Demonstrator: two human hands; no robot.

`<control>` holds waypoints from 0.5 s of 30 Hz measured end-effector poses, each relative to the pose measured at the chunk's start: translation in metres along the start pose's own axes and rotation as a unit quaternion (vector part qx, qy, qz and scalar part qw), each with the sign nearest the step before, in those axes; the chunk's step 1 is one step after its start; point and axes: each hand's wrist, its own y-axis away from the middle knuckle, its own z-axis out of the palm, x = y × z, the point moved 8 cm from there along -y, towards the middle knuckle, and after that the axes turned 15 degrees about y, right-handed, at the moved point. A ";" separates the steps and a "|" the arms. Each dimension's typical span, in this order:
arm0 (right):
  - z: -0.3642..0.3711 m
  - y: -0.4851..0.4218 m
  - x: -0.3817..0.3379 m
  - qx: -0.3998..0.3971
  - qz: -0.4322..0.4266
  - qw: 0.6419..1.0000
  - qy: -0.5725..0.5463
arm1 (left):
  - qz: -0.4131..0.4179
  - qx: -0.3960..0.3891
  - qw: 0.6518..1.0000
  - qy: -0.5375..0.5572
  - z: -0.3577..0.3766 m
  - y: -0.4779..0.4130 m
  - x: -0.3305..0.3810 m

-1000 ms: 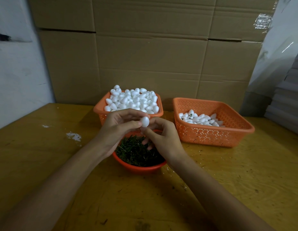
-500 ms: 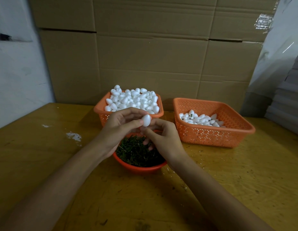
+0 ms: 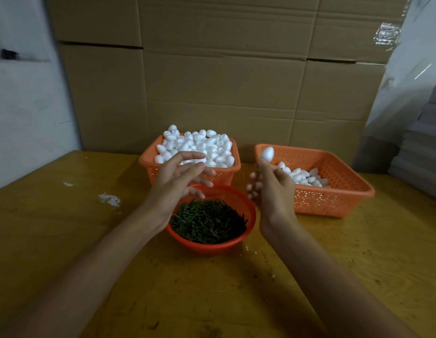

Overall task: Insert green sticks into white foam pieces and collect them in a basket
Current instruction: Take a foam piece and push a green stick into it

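The right hand (image 3: 273,189) pinches a foam piece (image 3: 267,153) at its fingertips, raised over the left rim of the right basket (image 3: 334,198), which holds a few pieces. The left hand (image 3: 177,181) hovers, fingers spread, above the bowl (image 3: 251,215) of green sticks (image 3: 207,222), before the heaped basket (image 3: 148,165).

Yellowish wooden table (image 3: 65,240) against stacked cardboard boxes (image 3: 224,81), white wall (image 3: 21,106) at the left, dim light
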 end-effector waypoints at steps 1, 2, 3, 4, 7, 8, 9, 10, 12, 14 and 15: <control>-0.007 -0.002 0.000 0.027 0.013 1.000 0.000 | 0.000 -0.001 1.000 0.001 -0.001 0.000 0.000; -0.014 -0.004 0.001 0.053 0.023 0.998 -0.001 | 0.000 -0.002 1.000 0.002 -0.001 0.000 0.000; -0.019 -0.004 0.003 0.078 0.028 0.997 0.000 | 0.001 -0.002 1.000 0.003 -0.002 0.000 0.000; -0.024 -0.003 0.004 0.101 0.028 0.994 0.004 | 0.003 -0.002 1.000 0.002 -0.002 0.000 0.000; -0.029 0.003 0.011 0.151 0.016 0.988 0.038 | 0.004 -0.006 1.000 0.001 -0.001 0.000 0.001; -0.029 0.005 0.015 0.162 0.019 0.985 0.047 | 0.004 -0.006 1.000 0.002 -0.001 0.000 0.001; -0.028 0.007 0.019 0.171 0.025 0.984 0.052 | 0.004 -0.006 1.000 0.004 -0.001 -0.001 0.001; -0.028 0.009 0.022 0.180 0.032 0.982 0.051 | 0.004 -0.005 1.000 0.006 -0.001 -0.001 0.002; -0.030 0.010 0.026 0.194 0.046 0.979 0.048 | 0.004 -0.002 1.000 0.006 -0.001 0.000 0.002; -0.032 0.009 0.028 0.201 0.057 0.977 0.042 | 0.003 0.000 1.000 0.004 -0.001 0.000 0.002; -0.033 0.009 0.029 0.202 0.061 0.977 0.040 | 0.003 0.001 1.000 0.005 -0.001 0.000 0.002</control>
